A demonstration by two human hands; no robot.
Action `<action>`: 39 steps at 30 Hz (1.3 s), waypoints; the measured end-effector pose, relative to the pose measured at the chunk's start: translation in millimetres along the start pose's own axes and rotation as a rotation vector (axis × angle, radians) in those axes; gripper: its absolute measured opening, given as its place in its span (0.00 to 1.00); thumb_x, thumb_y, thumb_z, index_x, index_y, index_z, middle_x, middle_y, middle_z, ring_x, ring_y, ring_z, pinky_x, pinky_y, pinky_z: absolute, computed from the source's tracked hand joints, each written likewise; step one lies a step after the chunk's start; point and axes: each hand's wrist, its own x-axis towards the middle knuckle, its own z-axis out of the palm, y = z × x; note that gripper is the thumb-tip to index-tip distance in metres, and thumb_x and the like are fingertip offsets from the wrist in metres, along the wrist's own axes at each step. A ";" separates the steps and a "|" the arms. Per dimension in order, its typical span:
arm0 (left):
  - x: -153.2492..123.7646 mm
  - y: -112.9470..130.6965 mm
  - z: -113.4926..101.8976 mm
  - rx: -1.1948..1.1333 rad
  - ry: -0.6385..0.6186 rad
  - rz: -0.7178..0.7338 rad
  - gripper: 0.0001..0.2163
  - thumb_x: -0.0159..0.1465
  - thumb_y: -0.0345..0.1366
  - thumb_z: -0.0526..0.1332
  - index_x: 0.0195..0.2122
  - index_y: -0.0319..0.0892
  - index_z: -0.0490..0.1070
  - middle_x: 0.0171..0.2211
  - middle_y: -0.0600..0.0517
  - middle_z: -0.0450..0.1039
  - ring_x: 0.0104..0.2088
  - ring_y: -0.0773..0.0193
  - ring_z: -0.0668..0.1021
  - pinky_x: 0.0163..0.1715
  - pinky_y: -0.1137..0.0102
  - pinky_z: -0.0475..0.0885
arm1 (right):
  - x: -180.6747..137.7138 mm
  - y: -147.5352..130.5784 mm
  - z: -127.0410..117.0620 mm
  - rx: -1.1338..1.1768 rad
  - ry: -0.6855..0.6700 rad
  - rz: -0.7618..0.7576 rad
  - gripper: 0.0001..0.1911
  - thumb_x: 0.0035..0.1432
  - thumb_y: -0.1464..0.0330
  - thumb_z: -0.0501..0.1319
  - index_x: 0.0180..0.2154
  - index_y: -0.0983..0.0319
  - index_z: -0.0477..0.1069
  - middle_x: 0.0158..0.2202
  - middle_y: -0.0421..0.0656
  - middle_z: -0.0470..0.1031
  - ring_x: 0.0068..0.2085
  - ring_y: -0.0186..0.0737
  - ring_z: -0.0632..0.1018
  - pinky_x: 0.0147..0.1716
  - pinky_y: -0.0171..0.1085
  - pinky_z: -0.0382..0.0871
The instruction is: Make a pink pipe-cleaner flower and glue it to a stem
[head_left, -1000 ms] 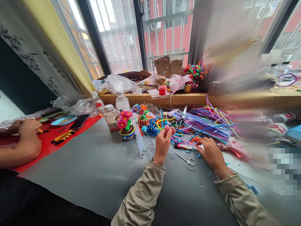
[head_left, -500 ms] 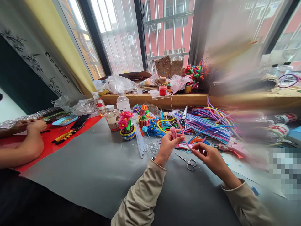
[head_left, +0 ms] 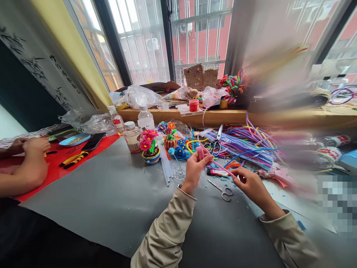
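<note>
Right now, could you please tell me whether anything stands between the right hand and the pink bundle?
Nothing visible does; a pink strand runs from the left hand, holding the pink bundle, to the right hand. The small scissors lie nearer the wearer.

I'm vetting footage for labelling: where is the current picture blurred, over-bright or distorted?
Head view: heavy smearing over the windowsill's right part, pixelated blocks at the right edge; head view: pale, bright window panes, faint sheen on the grey mat; head view: leaning window frame, probably lens stretch; left hand, right hand and pink strand fairly legible.
</note>
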 end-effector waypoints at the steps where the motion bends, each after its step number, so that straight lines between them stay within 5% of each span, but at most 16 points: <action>1: 0.3 0.7 -0.3 -0.010 0.030 0.005 0.13 0.46 0.34 0.63 0.32 0.36 0.67 0.25 0.54 0.68 0.23 0.72 0.72 0.29 0.74 0.67 | 0.4 3.1 -1.6 0.008 0.015 0.027 0.10 0.49 0.67 0.51 0.30 0.61 0.70 0.26 0.42 0.71 0.24 0.35 0.69 0.24 0.35 0.63; 7: -0.8 -2.4 0.6 -0.045 0.051 -0.007 0.11 0.46 0.33 0.63 0.31 0.36 0.66 0.24 0.54 0.68 0.23 0.73 0.71 0.27 0.75 0.67 | 0.8 2.0 -7.0 0.455 -0.127 0.114 0.17 0.46 0.63 0.56 0.40 0.61 0.65 0.41 0.45 0.69 0.38 0.39 0.71 0.30 0.34 0.68; 9: -1.3 -5.7 1.5 -0.051 0.025 -0.025 0.12 0.46 0.33 0.63 0.32 0.35 0.66 0.24 0.54 0.68 0.23 0.72 0.72 0.27 0.75 0.67 | 0.7 -3.5 -4.6 0.545 -0.165 0.123 0.20 0.45 0.61 0.58 0.42 0.61 0.63 0.39 0.45 0.69 0.36 0.38 0.71 0.29 0.33 0.68; 13: -3.0 -11.1 3.1 -0.071 -0.077 -0.078 0.15 0.46 0.33 0.63 0.35 0.35 0.66 0.24 0.54 0.68 0.23 0.72 0.72 0.29 0.73 0.68 | 1.0 -8.7 2.1 0.493 -0.166 0.151 0.15 0.50 0.58 0.53 0.33 0.63 0.66 0.20 0.38 0.66 0.21 0.32 0.67 0.21 0.31 0.62; 16: -3.9 -10.4 2.7 -0.106 -0.085 -0.089 0.15 0.45 0.33 0.64 0.35 0.35 0.67 0.24 0.55 0.68 0.23 0.72 0.72 0.29 0.74 0.67 | 0.9 -7.8 2.4 0.455 -0.162 0.148 0.16 0.52 0.57 0.51 0.28 0.63 0.67 0.15 0.36 0.61 0.18 0.30 0.64 0.20 0.31 0.59; 25: 1.1 -3.8 -4.6 -0.117 0.038 -0.028 0.16 0.45 0.33 0.64 0.36 0.36 0.66 0.25 0.54 0.69 0.24 0.72 0.72 0.29 0.75 0.67 | 0.0 -4.0 -8.7 0.412 -0.156 0.149 0.18 0.51 0.56 0.51 0.30 0.63 0.70 0.20 0.40 0.69 0.23 0.35 0.70 0.24 0.32 0.63; 31: -4.9 -10.5 5.3 -0.018 -0.055 0.013 0.16 0.46 0.35 0.64 0.35 0.37 0.66 0.23 0.56 0.67 0.24 0.70 0.72 0.30 0.72 0.68 | 0.0 -10.7 -7.2 0.244 -0.003 -0.021 0.13 0.49 0.59 0.55 0.31 0.61 0.71 0.34 0.44 0.73 0.37 0.41 0.72 0.38 0.37 0.64; 39: -10.7 -18.0 12.0 -0.004 -0.221 -0.086 0.17 0.45 0.36 0.64 0.35 0.37 0.65 0.22 0.55 0.68 0.23 0.68 0.73 0.28 0.71 0.69 | -1.8 -16.4 -1.7 0.252 0.084 -0.013 0.12 0.51 0.61 0.54 0.30 0.61 0.70 0.27 0.43 0.74 0.28 0.38 0.73 0.27 0.35 0.65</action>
